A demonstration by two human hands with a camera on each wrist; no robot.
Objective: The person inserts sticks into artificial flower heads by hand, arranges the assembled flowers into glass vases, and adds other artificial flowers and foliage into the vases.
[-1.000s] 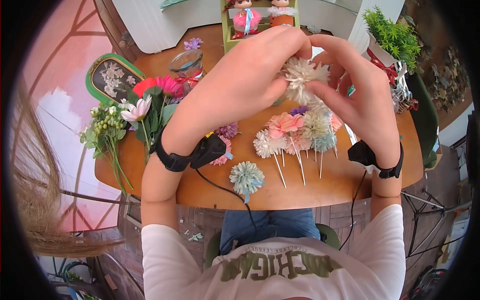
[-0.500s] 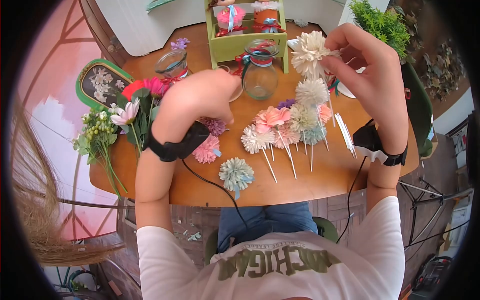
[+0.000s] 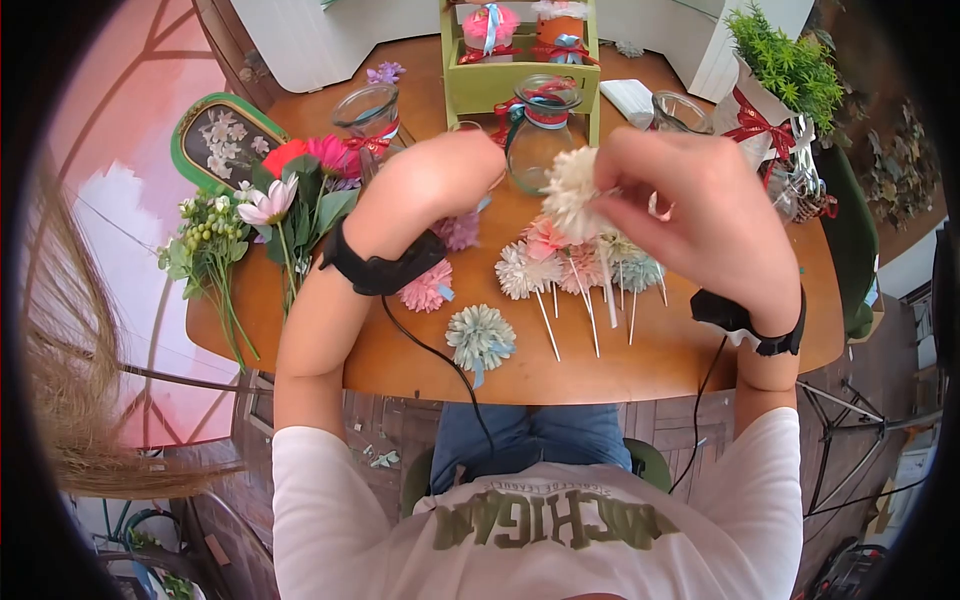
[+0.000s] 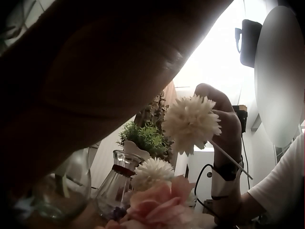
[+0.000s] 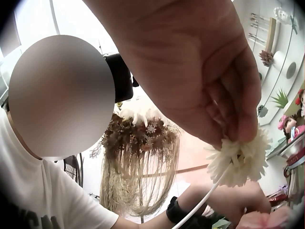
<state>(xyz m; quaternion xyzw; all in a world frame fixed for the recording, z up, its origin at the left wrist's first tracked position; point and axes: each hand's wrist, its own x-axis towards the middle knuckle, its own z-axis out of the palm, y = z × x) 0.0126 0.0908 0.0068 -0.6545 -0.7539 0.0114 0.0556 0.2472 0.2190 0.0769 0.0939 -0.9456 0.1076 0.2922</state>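
Note:
Between the thumb and fingers of my right hand (image 3: 695,190) is a cream artificial flower (image 3: 570,195), pinched right behind its bloom. Its white stick (image 5: 202,205) slants away below the bloom in the right wrist view. My left hand (image 3: 425,175) hovers with loosely bent fingers, partly hidden in the head view, and no held thing shows. Close below it lie a purple flower head (image 3: 460,232) and a pink flower head (image 3: 427,287). A blue-green flower head (image 3: 480,337) with a ribbon lies nearer the table edge. Several stick-mounted flowers (image 3: 525,270) lie grouped under the right hand.
A ribboned glass jar (image 3: 540,160) stands before a green wooden box (image 3: 523,90) with dolls. Another glass jar (image 3: 365,108) is at left, a third (image 3: 683,110) at right. Long-stemmed flowers (image 3: 267,203) and a green framed picture (image 3: 225,145) lie left. A potted plant (image 3: 785,75) stands right.
My left hand let go of the cream flower and moved left, away from it. The right hand first carried the flower up and right, then brought it lower and back toward the middle.

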